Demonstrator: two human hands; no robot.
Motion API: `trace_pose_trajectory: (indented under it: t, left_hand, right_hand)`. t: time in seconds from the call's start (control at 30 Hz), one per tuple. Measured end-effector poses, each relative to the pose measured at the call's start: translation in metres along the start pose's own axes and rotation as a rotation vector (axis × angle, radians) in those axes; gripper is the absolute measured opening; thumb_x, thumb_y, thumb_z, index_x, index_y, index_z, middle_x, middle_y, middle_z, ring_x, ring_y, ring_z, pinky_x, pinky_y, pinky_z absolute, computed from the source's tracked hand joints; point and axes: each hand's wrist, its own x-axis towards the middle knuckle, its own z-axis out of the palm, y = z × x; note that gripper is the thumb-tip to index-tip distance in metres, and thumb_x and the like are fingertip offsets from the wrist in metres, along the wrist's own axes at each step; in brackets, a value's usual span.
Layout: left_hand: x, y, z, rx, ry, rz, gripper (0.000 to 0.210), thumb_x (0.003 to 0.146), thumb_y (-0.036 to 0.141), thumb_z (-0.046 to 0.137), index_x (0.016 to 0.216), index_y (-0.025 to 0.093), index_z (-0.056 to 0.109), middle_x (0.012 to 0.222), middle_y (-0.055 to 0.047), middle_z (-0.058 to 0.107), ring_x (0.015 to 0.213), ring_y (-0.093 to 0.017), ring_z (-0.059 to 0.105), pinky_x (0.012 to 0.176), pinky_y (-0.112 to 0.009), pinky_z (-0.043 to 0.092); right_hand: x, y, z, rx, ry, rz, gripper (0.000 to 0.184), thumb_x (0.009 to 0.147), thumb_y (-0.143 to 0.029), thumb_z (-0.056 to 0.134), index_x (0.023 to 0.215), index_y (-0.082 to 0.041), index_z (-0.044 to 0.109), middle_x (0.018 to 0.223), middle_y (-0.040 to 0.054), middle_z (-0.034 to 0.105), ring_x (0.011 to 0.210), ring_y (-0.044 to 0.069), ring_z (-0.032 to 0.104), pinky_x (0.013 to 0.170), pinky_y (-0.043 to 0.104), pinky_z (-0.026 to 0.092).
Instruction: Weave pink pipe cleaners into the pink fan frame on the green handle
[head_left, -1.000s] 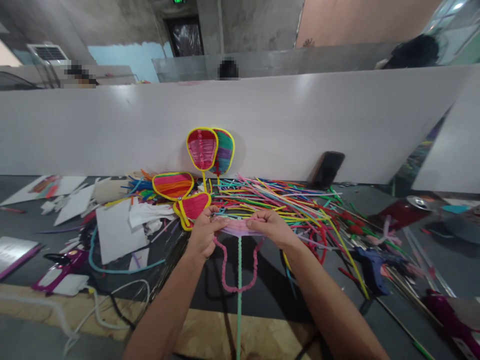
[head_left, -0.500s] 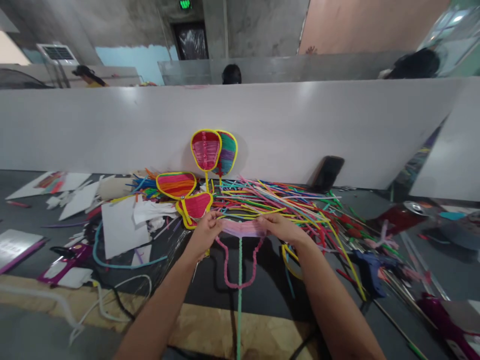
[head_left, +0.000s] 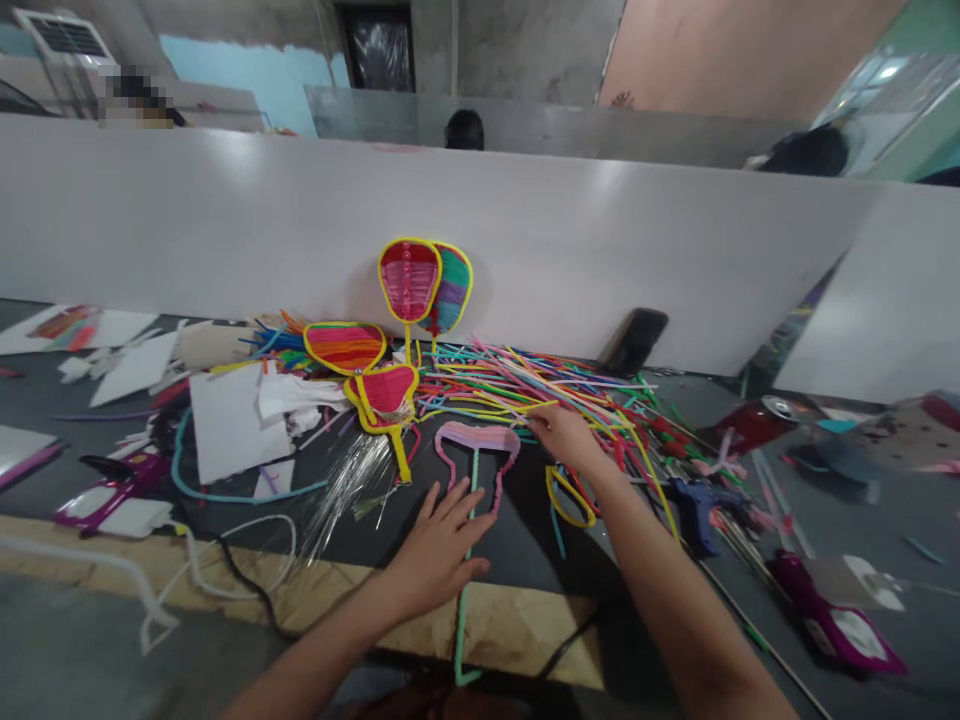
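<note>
A fan-shaped pipe cleaner frame (head_left: 511,462) lies on the dark table, its outline pink. Pink and lilac rows fill its top, and a green pipe cleaner stem (head_left: 463,600) runs down past the table's front edge, bent at its end. My left hand (head_left: 448,535) rests open over the frame's lower part and the stem, fingers spread, hiding the bottom curve. Just beyond the frame's upper right corner, my right hand (head_left: 564,437) is closed in a pinch at the edge of the pipe cleaner pile (head_left: 517,380). A thin pale strand shows at its fingertips.
Finished yellow-edged fans (head_left: 409,285) stand against the white partition (head_left: 300,230); others lie left of the pile. A phone (head_left: 637,340) leans at the back. Rightward are a red can (head_left: 757,425), a blue glue gun (head_left: 697,512) and a purple tool (head_left: 832,615). White card (head_left: 236,430) lies left.
Both hands have let go of the frame's filled top. My left hand has moved down and opened flat over the lower frame; my right hand has shifted to the pile's edge.
</note>
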Motion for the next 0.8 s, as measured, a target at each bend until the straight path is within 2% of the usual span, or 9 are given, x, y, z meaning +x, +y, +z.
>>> trace_pose_trajectory:
  t: [0.13,0.27,0.33,0.5,0.57,0.7,0.8]
  left_hand:
    - [-0.005,0.008,0.01,0.083,-0.07,-0.061,0.053,0.083,0.039,0.056,0.133,0.028,0.042,0.145,-0.011,0.037,0.133,-0.031,0.03,0.103,-0.064,0.017]
    - [-0.014,0.015,0.015,0.133,-0.01,-0.07,0.049,0.084,0.047,0.052,0.129,0.028,0.046,0.142,-0.011,0.042,0.129,-0.029,0.035,0.102,-0.056,0.022]
    - [-0.019,0.021,0.017,0.14,-0.002,-0.091,0.05,0.083,0.05,0.052,0.128,0.028,0.048,0.141,-0.011,0.043,0.126,-0.028,0.038,0.099,-0.051,0.026]
    - [-0.03,0.034,0.018,0.124,0.008,-0.095,0.049,0.082,0.051,0.052,0.126,0.03,0.049,0.138,-0.007,0.047,0.119,-0.025,0.044,0.093,-0.044,0.031]
    - [-0.031,0.033,0.016,0.095,0.055,-0.075,0.042,0.085,0.046,0.051,0.124,0.03,0.051,0.138,-0.005,0.047,0.118,-0.024,0.044,0.093,-0.042,0.03]
    - [-0.023,0.013,0.008,0.063,0.217,-0.139,0.026,0.088,0.022,0.046,0.11,0.028,0.059,0.122,-0.004,0.058,0.113,-0.022,0.047,0.093,-0.043,0.032]
    - [-0.006,-0.012,-0.002,0.044,0.331,-0.202,0.023,0.084,0.02,0.049,0.103,0.023,0.062,0.112,-0.008,0.058,0.111,-0.024,0.047,0.094,-0.043,0.037]
  right_hand:
    - [0.003,-0.001,0.019,-0.091,0.032,0.044,0.017,0.082,-0.02,0.054,0.091,-0.016,0.067,0.096,0.0096,0.07,0.09,0.02,0.062,0.077,0.026,0.043]
    - [0.004,0.001,0.027,-0.123,0.083,0.063,0.017,0.084,-0.021,0.051,0.083,-0.016,0.067,0.09,0.0107,0.071,0.085,0.02,0.063,0.072,0.025,0.042]
    - [0.001,0.003,0.023,-0.116,0.12,0.065,0.022,0.086,-0.023,0.047,0.086,-0.016,0.068,0.089,0.0107,0.071,0.083,0.02,0.063,0.071,0.025,0.042]
    - [-0.025,0.009,-0.007,-0.08,0.235,0.09,0.036,0.089,-0.022,0.035,0.114,-0.016,0.06,0.101,0.0105,0.07,0.084,0.02,0.063,0.072,0.027,0.044]
    - [-0.044,0.012,-0.018,-0.014,0.243,0.046,0.036,0.088,-0.028,0.037,0.112,-0.019,0.062,0.091,0.0068,0.071,0.073,0.018,0.064,0.066,0.026,0.044]
    - [-0.084,0.016,-0.022,-0.023,0.073,0.044,0.029,0.085,-0.037,0.044,0.096,-0.023,0.068,0.077,0.0031,0.071,0.06,0.017,0.062,0.056,0.025,0.041]
    - [-0.101,0.011,-0.008,-0.09,-0.014,0.028,0.026,0.086,-0.035,0.044,0.093,-0.024,0.067,0.079,0.0026,0.071,0.066,0.017,0.064,0.056,0.024,0.041]
